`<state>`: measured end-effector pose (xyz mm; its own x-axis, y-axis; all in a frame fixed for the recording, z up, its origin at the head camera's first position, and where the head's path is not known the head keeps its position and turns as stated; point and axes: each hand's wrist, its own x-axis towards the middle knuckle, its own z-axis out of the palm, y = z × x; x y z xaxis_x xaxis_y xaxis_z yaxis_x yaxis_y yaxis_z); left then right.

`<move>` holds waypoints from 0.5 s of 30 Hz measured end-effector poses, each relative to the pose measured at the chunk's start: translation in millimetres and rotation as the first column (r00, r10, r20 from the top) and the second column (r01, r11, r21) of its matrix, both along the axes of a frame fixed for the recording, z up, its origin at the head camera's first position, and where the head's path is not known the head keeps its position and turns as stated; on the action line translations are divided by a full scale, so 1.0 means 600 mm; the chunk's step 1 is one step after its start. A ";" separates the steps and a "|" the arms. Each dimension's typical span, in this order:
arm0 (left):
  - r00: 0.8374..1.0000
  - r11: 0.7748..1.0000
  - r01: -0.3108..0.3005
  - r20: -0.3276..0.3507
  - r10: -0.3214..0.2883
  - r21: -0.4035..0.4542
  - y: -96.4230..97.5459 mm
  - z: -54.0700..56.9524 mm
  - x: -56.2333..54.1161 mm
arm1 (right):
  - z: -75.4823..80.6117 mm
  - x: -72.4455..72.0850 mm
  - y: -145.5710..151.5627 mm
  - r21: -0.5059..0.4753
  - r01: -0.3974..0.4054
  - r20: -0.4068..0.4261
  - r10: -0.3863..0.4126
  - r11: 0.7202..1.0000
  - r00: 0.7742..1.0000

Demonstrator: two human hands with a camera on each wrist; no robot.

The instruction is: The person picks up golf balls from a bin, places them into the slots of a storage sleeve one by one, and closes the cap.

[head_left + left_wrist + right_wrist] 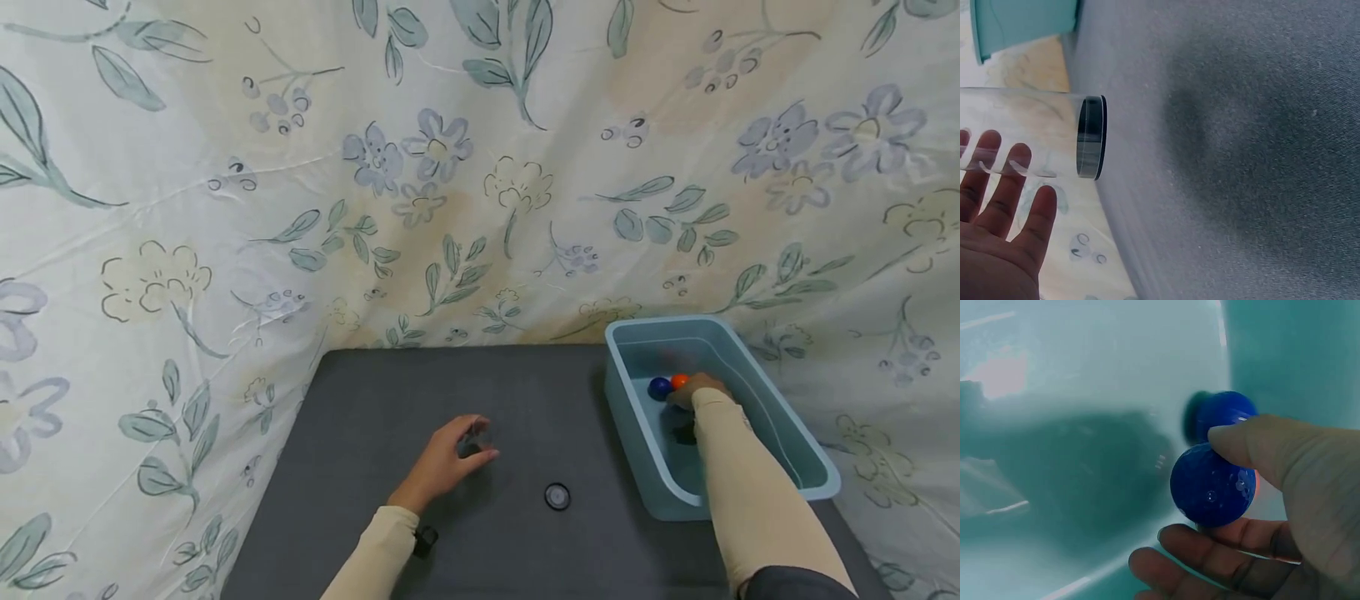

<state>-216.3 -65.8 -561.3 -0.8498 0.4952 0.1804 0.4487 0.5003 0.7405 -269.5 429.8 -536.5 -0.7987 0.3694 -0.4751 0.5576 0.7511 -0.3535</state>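
My left hand (444, 460) holds a clear plastic cylinder (1041, 134) with a black band at one end, its fingers curved round the wall. The cylinder is hard to make out in the head view. Inside the blue bin (630, 433), my right hand (703, 388) pinches a blue ball (1213, 487) between thumb and fingers. A second blue ball (1227, 407) lies right behind it. An orange ball (679, 381) shows beside the right hand in the head view, mostly covered in the right wrist view.
A small round lid (557, 497) with a black rim lies on the dark grey table (360, 400), between the left hand and the bin. Something dark (684, 433) lies in the bin beneath the right forearm. Floral cloth (450, 208) hangs behind and at the sides.
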 end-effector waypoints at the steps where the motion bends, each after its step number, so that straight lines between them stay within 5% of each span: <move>1: 1.000 1.000 0.006 -0.003 -0.006 0.005 0.001 0.000 0.000 | 0.006 0.004 0.001 0.013 -0.010 -0.004 0.010 1.000 1.000; 7: 1.000 0.999 0.022 -0.008 -0.022 0.042 0.008 0.004 -0.003 | 0.060 0.030 -0.007 0.076 -0.088 -0.110 0.096 0.993 0.989; 15: 0.999 0.998 0.025 -0.023 -0.024 0.065 0.011 0.017 -0.007 | 0.111 0.049 -0.055 0.103 -0.121 -0.294 0.147 0.987 0.945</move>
<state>-220.3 -59.1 -551.4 -0.8332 0.5023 0.2314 0.4767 0.4401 0.7610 -239.9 396.9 -470.2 -0.9441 0.2769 -0.1787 0.3278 0.8452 -0.4220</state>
